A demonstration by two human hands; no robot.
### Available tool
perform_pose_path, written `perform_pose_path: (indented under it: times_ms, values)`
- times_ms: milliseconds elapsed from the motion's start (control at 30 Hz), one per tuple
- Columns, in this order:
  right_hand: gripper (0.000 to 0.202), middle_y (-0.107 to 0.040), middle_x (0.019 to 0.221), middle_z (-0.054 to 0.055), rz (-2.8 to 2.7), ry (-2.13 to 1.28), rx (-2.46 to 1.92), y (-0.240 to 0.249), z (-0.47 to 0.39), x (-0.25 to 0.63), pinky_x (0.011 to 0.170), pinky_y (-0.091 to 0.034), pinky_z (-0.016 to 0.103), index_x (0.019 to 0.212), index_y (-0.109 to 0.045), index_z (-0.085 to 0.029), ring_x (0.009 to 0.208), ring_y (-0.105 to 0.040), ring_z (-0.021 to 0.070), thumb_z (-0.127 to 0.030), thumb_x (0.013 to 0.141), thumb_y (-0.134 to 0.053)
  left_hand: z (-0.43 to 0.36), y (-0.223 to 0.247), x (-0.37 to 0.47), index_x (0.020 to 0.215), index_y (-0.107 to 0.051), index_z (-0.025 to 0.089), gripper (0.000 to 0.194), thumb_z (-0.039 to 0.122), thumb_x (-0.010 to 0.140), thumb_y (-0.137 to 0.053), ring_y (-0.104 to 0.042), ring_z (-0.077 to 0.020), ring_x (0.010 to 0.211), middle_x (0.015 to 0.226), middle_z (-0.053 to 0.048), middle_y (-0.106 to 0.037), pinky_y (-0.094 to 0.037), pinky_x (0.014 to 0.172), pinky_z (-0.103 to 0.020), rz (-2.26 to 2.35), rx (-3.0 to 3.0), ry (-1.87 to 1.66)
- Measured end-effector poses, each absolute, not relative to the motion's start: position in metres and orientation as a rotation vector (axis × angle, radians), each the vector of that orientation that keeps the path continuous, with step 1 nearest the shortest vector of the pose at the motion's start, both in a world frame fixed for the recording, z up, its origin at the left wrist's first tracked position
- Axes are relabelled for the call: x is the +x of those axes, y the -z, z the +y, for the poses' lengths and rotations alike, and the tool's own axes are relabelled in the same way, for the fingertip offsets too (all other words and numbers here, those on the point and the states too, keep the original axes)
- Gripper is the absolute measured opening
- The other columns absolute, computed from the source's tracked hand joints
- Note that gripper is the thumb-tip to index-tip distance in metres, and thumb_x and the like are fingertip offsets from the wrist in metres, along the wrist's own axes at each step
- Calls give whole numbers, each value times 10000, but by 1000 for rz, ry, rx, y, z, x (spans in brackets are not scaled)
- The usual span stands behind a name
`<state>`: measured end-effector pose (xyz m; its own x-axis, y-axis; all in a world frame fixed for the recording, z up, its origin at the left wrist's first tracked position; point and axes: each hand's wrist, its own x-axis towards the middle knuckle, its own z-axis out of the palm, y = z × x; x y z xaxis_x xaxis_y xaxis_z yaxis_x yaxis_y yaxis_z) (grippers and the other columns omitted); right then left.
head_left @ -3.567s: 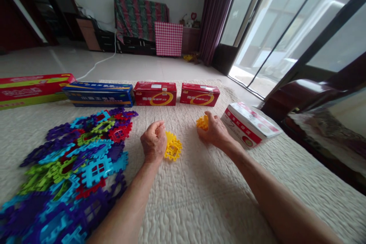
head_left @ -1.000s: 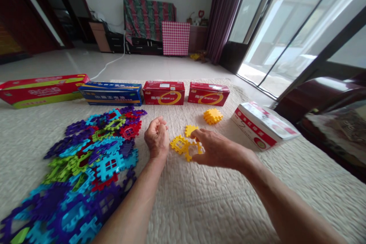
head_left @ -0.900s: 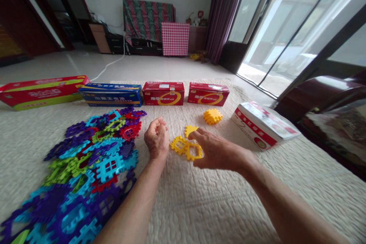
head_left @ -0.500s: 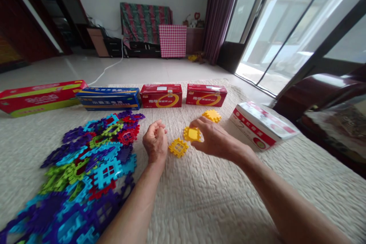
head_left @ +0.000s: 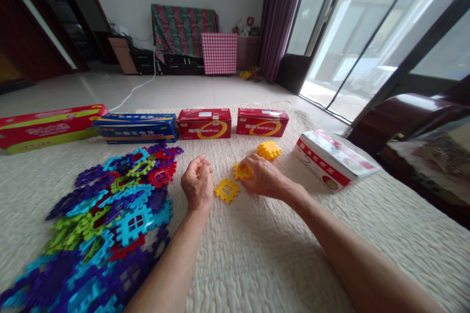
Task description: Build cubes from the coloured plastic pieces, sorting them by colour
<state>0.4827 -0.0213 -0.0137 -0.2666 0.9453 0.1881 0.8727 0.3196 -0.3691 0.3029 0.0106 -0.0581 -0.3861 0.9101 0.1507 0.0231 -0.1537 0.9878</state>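
Observation:
My right hand [head_left: 262, 175] is over a yellow interlocking plastic tile [head_left: 242, 171], with its fingers closed on the tile's near and right side, hiding part of it. Just to the left and nearer lies a yellow window-patterned tile [head_left: 227, 190], flat on the quilted mat. A small stack of yellow tiles [head_left: 269, 149] sits beyond my right hand. My left hand [head_left: 197, 185] is a loose fist beside the window tile, with nothing seen in it. To its left spreads a heap of notched tiles [head_left: 135, 224] in purple, light blue, green and red.
Along the back of the mat [head_left: 257, 254] stand a red and green box [head_left: 51, 129], a blue box [head_left: 135, 129] and two red boxes [head_left: 204, 124] [head_left: 262, 123]. A white and red box [head_left: 336, 160] is at the right, near a dark armchair [head_left: 404, 117].
My right hand has come down onto the middle yellow tile, and its fingers have closed in. My left hand stays curled. The whole view has shifted slightly.

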Motion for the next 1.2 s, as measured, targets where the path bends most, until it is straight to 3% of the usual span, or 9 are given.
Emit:
perform_pose_path:
  times_ms: [300,500,800,1200]
  values:
    - [202,-598,897,72,-2241,-279,-1566,15,-21,482,751,-451,267,909,-620,-136,792,-542,142,-172,709,-617,12,59,302,985,-674,175,329,254,710,-510,-652,-141,656,824,-29,-699,-506,626,-252,1446,1115,-1601]
    - [328,-604,963,63,-2164,-214,-1503,-4,-21,502,786,-450,292,1028,-602,-162,821,-556,147,-212,707,-640,12,60,302,988,-677,180,334,256,712,-504,-654,-140,658,819,-18,-695,-506,641,-252,1440,1130,-1598]
    - [505,-608,1051,83,-2155,-145,-1768,-42,9,563,780,-462,338,1155,-581,-192,869,-578,200,-159,652,-613,11,60,303,978,-680,190,323,243,712,-506,-653,-137,670,825,-14,-695,-502,628,-241,1439,1106,-1593]
    - [546,-512,1270,152,-2222,-93,-1597,-29,5,552,952,-425,413,1196,-516,-168,1150,-504,271,-77,661,-572,11,58,303,978,-679,182,319,242,713,-511,-647,-138,661,815,-22,-694,-505,631,-246,1429,1118,-1597]
